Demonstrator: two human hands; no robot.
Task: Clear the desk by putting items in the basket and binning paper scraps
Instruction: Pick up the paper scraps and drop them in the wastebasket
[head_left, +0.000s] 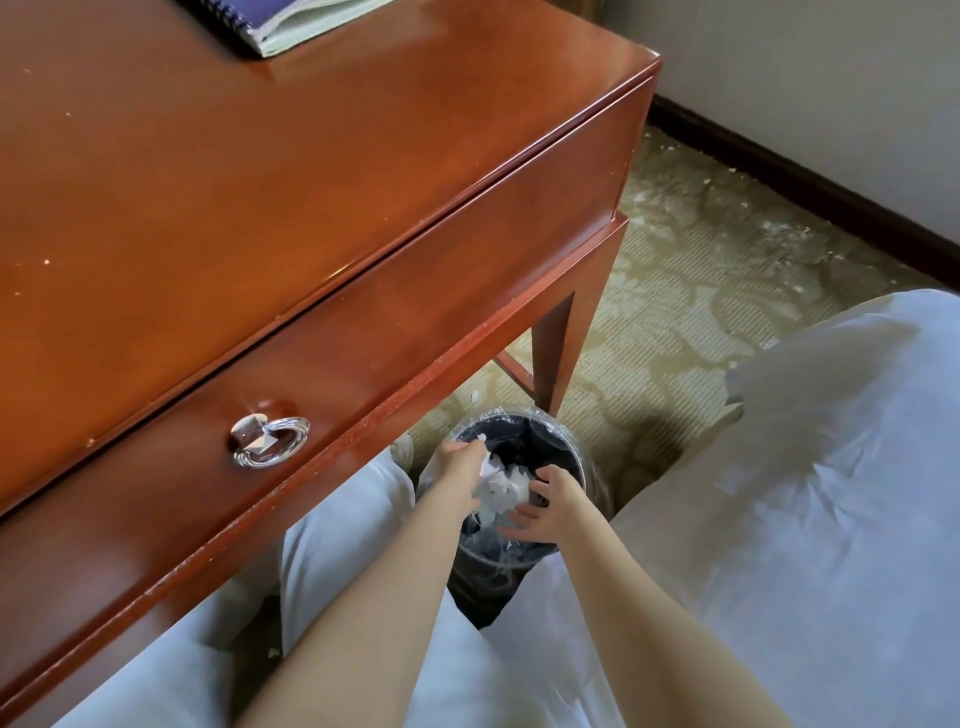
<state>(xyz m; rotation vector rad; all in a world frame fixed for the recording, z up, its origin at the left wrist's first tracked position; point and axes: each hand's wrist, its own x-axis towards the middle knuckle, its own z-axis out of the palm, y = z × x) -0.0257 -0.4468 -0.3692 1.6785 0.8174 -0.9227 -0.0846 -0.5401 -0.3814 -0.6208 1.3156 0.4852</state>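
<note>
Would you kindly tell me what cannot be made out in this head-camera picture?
Head view:
- Blue spiral-bound notebook: cut off by the top edge.
- Bottom of the round black bin: hidden by the white crumpled paper scraps and right hand.
- Left hand: its grip on the scraps is blurred.
- Basket: out of frame.

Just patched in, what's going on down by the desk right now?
A seated person has both hands over the mouth of the black, plastic-lined bin beside the desk leg. The left hand and right hand flank a clump of white paper scraps in the bin's opening; the right hand's fingers are spread. Whether the left hand pinches any scrap is unclear. A spiral notebook lies on the wooden desk; no basket is in view.
</note>
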